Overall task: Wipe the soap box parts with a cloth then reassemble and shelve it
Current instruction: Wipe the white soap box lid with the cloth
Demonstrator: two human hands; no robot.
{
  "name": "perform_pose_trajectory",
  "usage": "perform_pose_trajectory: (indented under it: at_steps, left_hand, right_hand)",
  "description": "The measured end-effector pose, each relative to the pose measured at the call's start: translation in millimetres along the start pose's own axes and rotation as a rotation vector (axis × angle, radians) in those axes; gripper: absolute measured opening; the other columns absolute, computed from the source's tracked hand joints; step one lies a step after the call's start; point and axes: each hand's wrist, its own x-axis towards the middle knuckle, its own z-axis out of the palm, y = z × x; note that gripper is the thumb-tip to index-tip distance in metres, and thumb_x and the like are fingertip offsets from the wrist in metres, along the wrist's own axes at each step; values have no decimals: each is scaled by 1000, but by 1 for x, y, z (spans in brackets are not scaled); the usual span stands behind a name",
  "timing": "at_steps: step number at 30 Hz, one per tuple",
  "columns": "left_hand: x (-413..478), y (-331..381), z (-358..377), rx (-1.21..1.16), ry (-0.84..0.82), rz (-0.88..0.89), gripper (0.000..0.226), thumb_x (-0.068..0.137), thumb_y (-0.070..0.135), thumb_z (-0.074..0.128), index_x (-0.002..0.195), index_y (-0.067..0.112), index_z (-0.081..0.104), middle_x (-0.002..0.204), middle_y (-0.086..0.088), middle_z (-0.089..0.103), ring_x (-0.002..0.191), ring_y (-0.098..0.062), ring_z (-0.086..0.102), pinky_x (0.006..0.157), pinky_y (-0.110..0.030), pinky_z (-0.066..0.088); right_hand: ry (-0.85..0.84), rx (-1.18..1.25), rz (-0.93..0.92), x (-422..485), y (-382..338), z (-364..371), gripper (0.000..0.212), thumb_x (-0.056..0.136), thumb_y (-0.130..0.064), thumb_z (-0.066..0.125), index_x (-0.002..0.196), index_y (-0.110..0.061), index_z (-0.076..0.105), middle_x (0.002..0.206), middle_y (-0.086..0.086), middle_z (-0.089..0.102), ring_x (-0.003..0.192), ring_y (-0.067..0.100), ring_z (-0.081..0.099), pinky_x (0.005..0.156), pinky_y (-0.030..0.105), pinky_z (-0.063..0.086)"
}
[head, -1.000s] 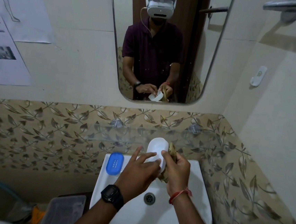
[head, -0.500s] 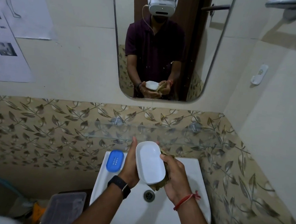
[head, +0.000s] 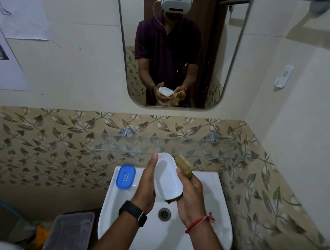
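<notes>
The white soap box tray (head: 166, 177) is held upright over the sink, its hollow side facing me. My left hand (head: 147, 185) grips its left edge, thumb up along the rim. My right hand (head: 190, 194) holds a brown cloth (head: 184, 167) against the tray's right side; the cloth shows above and below the hand. The blue perforated insert (head: 126, 176) lies flat on the sink's back left corner.
A white sink (head: 213, 200) with a drain (head: 164, 214) lies below my hands. A glass shelf (head: 198, 150) runs along the leaf-patterned wall just behind them. A mirror (head: 177, 45) hangs above. A clear plastic box (head: 69, 234) sits at lower left.
The white tray was turned from its back facing me to its hollow side facing me. My left hand shifted to its left edge, and the cloth moved up along the right side.
</notes>
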Motion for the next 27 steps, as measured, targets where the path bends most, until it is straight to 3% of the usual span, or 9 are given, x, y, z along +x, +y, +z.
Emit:
perform_pose_trajectory:
  at_steps: [4, 9, 12, 16, 18, 20, 22, 24, 27]
  left_hand:
    - [2, -1, 0, -110, -10, 28, 66, 57, 82, 72, 96, 30, 81, 97, -6, 80, 85, -21, 77, 65, -32, 60]
    - [2, -6, -4, -275, -34, 21, 57, 64, 70, 72, 93, 24, 83, 92, -8, 79, 80, -24, 76, 67, -36, 61]
    - [2, -5, -5, -332, -24, 23, 54, 71, 66, 69, 95, 19, 83, 91, -10, 77, 79, -26, 75, 71, -39, 62]
    - [5, 7, -10, -335, 36, 32, 61, 82, 64, 56, 101, 11, 81, 98, -13, 75, 83, -27, 71, 81, -40, 57]
    - [6, 15, -13, -364, 58, 29, 64, 86, 62, 54, 111, 8, 78, 108, -16, 74, 88, -28, 69, 86, -42, 53]
    - [6, 19, -16, -382, 78, 32, 67, 91, 63, 52, 124, 6, 68, 116, -19, 70, 95, -32, 66, 93, -45, 50]
    - [4, 16, -16, -355, 82, 45, 69, 87, 68, 53, 119, 9, 69, 110, -19, 70, 96, -33, 66, 95, -47, 50]
    - [2, 10, -16, -292, 108, 51, 75, 79, 76, 51, 114, 14, 71, 108, -18, 73, 97, -33, 68, 91, -47, 54]
    - [2, 8, -19, -266, 115, 73, 72, 73, 79, 45, 100, 22, 81, 101, -14, 77, 87, -28, 74, 73, -40, 62]
  right_hand:
    - [47, 57, -1, -4, 8, 9, 22, 95, -34, 60, 105, -22, 75, 109, 7, 76, 102, 28, 71, 75, 44, 59]
    - [94, -41, -109, -21, 17, 14, 32, 88, -54, 57, 105, -33, 74, 102, 0, 76, 95, 25, 72, 62, 39, 55]
    - [105, -80, -182, -29, 24, 12, 30, 87, -53, 56, 107, -39, 74, 101, -4, 76, 89, 21, 71, 60, 37, 57]
    - [59, -65, -239, -36, 27, 11, 30, 88, -43, 59, 115, -39, 72, 123, -14, 70, 116, 7, 65, 91, 24, 56]
    - [38, -75, -248, -39, 30, 9, 35, 88, -43, 60, 120, -35, 70, 127, -11, 68, 121, 7, 62, 97, 21, 51]
    - [29, -87, -250, -39, 29, 10, 37, 88, -44, 60, 122, -32, 69, 127, -9, 69, 122, 10, 62, 99, 29, 52]
    - [31, -81, -238, -34, 23, 15, 39, 87, -44, 60, 122, -30, 70, 125, -7, 70, 120, 12, 63, 99, 36, 52]
    - [23, -108, -231, -29, 13, 22, 35, 86, -46, 59, 117, -36, 71, 122, -10, 71, 114, 9, 66, 88, 32, 58]
    - [-11, -143, -218, -31, 11, 26, 29, 88, -44, 58, 114, -41, 71, 120, -14, 72, 110, 4, 67, 82, 26, 59]
